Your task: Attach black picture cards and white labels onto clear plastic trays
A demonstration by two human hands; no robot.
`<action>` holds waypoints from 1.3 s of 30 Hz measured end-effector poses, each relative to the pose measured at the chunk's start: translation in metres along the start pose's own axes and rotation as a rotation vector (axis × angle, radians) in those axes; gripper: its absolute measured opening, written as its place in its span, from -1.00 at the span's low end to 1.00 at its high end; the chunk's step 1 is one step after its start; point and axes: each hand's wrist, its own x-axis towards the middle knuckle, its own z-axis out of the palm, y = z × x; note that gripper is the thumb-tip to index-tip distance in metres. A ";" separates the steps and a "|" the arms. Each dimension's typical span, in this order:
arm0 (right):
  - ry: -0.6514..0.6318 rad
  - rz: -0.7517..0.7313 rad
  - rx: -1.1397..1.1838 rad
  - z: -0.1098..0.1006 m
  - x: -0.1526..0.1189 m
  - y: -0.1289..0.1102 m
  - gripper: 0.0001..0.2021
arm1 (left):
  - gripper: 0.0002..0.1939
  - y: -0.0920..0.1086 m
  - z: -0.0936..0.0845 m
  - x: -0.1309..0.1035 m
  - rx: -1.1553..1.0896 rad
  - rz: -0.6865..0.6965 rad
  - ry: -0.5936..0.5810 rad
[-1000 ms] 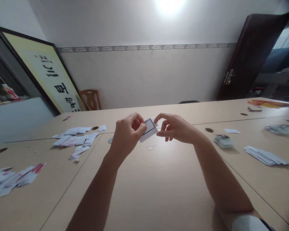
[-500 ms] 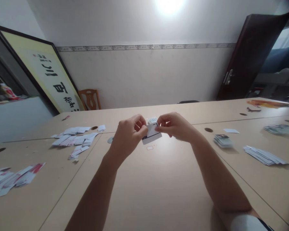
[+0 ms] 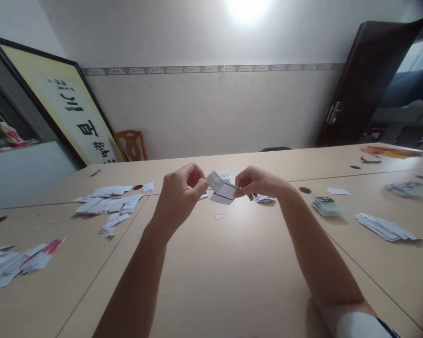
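Above the middle of the table, my right hand (image 3: 259, 182) pinches a small white folded card (image 3: 227, 190) with a dark line along its edge. A pale lower flap of the card angles down beneath it. My left hand (image 3: 181, 195) has thumb and forefinger closed on the corner of a small greyish piece (image 3: 215, 180) with pale round spots. That piece overlaps the card's upper left side; whether it is attached or partly inside, I cannot tell. Behind the hands lies a small white item (image 3: 224, 176), partly hidden. A little pile of cards (image 3: 264, 199) sits under my right hand.
Loose white papers (image 3: 107, 203) lie at the left, with more red-and-white ones (image 3: 28, 263) nearer me. On the right are a stack of cards (image 3: 326, 205), a fanned row of white strips (image 3: 387, 227) and another stack (image 3: 407, 188). A red-outlined label (image 3: 219, 216) lies mid-table.
My hands have moved slightly apart. The greyish spotted piece now shows between my left fingers and the card, and the card has tilted the other way.
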 end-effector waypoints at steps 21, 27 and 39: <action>-0.079 -0.027 0.261 -0.012 0.011 0.030 -0.77 | -0.89 -0.013 0.007 0.008 -0.219 -0.045 -0.036; -0.107 -0.027 0.215 -0.013 0.009 0.027 -0.77 | -0.78 -0.011 0.005 0.010 -0.109 -0.008 0.025; 0.272 0.463 0.029 -0.030 0.026 0.107 -0.90 | -0.79 -0.010 -0.006 0.008 -0.089 0.005 0.086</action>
